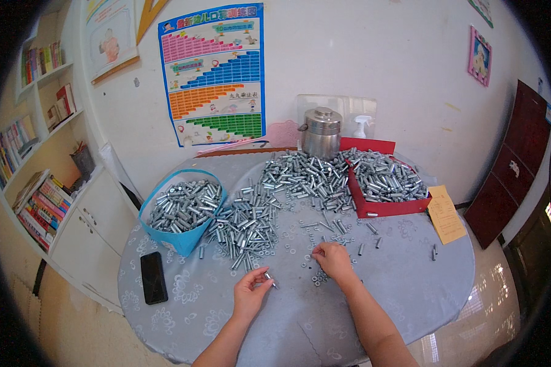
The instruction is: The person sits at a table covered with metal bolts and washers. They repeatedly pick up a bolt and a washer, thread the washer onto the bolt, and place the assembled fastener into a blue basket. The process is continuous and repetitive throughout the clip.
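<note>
Between the thumb and fingers of my left hand is a short silvery bolt, tilted over the near part of the table. My right hand is a little farther right, its fingertips pinched together low over the cloth; what they hold, if anything, is hidden. Just below those fingertips lies a small cluster of nuts. Loose washers are scattered between my hands and a large heap of metal bolts and sleeves.
A blue bin full of metal sleeves stands at left, near a black phone. A red box at right overflows with similar parts, beside a yellow paper. Behind the heap stand a steel canister and a white spray bottle.
</note>
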A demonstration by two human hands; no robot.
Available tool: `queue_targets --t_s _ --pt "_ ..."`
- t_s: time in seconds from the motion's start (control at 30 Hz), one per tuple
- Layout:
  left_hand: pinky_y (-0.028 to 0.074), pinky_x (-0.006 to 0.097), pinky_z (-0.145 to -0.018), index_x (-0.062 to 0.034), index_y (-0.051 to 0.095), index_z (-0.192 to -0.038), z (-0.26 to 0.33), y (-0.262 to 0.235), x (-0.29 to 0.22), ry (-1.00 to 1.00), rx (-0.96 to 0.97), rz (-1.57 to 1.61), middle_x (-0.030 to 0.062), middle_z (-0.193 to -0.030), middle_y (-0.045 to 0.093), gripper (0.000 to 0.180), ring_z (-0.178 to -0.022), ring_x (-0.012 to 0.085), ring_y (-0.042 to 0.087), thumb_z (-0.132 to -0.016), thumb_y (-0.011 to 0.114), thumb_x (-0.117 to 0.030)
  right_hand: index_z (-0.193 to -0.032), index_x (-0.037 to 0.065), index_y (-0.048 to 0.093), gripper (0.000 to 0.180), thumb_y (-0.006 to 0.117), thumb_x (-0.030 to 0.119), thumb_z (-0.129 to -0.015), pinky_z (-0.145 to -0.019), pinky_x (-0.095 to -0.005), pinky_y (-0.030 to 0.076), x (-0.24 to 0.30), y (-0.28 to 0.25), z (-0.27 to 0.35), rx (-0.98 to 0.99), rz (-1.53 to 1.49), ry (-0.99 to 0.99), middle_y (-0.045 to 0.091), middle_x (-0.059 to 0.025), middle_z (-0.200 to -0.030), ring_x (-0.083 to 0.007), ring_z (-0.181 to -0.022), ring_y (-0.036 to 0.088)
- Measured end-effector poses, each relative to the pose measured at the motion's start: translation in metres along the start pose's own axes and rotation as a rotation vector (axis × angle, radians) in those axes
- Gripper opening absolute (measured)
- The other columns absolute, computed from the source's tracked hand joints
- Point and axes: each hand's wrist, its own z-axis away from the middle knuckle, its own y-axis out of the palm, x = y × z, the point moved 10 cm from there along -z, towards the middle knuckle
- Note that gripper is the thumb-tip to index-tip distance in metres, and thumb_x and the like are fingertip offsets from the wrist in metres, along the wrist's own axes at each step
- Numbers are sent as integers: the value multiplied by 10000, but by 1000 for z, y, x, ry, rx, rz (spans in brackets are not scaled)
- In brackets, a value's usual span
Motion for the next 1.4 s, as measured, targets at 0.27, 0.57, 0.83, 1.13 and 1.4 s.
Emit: queue_targets --t_s 0.27,0.57,0.83,1.13,1.4 --pt "525 271 -648 56 557 -930 3 -16 23 -278 -156 375 123 -823 598 180 -701 175 600 -759 591 10 -854 46 629 149 655 135 -736 -666 -217 443 37 45 13 343 -842 147 624 -30 -776 -85 -719 566" --pt "518 278 -675 34 541 -916 7 -16 45 -444 -153 561 120 -835 589 159 -737 195 595 -793 575 -61 -873 16 613 142 637 98 -759 -673 -198 442 70 59 29 451 -974 165 616 -11 -825 -63 -738 554" --pt "516 272 -694 32 537 -908 6 -13 60 -497 -124 655 121 -841 590 150 -754 192 595 -804 562 -74 -858 32 629 160 657 138 -741 -633 -211 440 78 39 26 226 -763 57 614 -19 -773 -66 -681 538" --pt "521 281 -671 30 533 -922 13 -1 49 -535 -79 562 138 -853 600 168 -737 194 599 -811 558 -94 -877 28 623 137 615 82 -751 -639 -221 437 91 26 26 133 -689 -87 612 -43 -814 -91 -702 544" --pt "524 279 -651 47 544 -896 11 -8 55 -495 -122 597 167 -844 606 155 -702 193 605 -794 575 -66 -890 41 626 154 605 93 -747 -654 -251 445 71 -3 9 17 -517 -93 606 -52 -841 -135 -721 559"
